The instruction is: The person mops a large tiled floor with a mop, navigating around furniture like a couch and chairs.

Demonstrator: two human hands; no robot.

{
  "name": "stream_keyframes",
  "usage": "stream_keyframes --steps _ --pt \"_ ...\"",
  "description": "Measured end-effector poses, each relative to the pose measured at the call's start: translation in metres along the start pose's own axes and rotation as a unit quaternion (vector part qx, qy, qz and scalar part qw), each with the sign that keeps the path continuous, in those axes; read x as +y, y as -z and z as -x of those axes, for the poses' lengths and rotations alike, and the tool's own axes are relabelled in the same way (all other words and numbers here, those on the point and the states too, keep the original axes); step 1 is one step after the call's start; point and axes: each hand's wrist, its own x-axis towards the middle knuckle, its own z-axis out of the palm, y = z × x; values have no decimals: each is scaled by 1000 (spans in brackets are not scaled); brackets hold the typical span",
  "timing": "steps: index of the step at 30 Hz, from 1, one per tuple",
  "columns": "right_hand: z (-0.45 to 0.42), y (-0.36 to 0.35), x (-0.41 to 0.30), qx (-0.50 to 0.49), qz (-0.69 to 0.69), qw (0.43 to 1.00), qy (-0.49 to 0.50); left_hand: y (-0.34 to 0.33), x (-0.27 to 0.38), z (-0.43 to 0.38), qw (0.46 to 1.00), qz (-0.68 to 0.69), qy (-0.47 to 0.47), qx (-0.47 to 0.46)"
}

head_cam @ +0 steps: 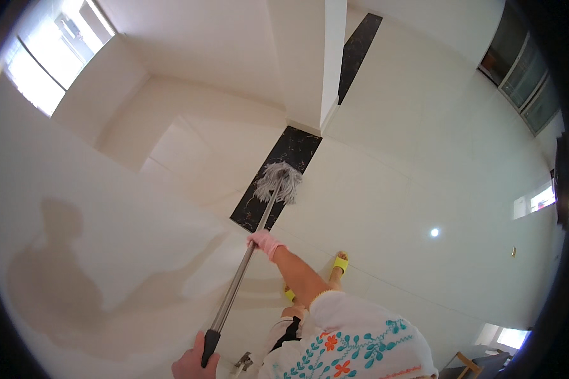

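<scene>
A mop with a grey string head (280,182) rests on a black marble threshold strip (298,142) with light veins. Its metal pole (234,284) slants down to the left and ends in a black handle grip (211,345). Partway along the pole, my right hand (266,242), in a pink glove, is wrapped around it. My left hand (193,359), pinkish and partly cut off by the bottom edge, holds the black grip. The strands spread over the strip and its right edge.
A white wall end (306,111) stands at the strip's far end, with another black strip (358,57) beyond. Pale floor tiles (398,189) extend right. My yellow slippers (340,264) are near the pole. A wall (99,265) bearing a shadow is left; a chair (469,365) is lower right.
</scene>
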Motion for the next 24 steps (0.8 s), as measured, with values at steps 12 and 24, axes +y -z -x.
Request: stream_keyframes --steps 12,24 --pt "-89 140 -56 196 77 977 -36 -52 52 -141 963 -1 -256 79" --pt "9 269 -15 347 275 897 11 -106 87 -132 930 -43 -364 -25"
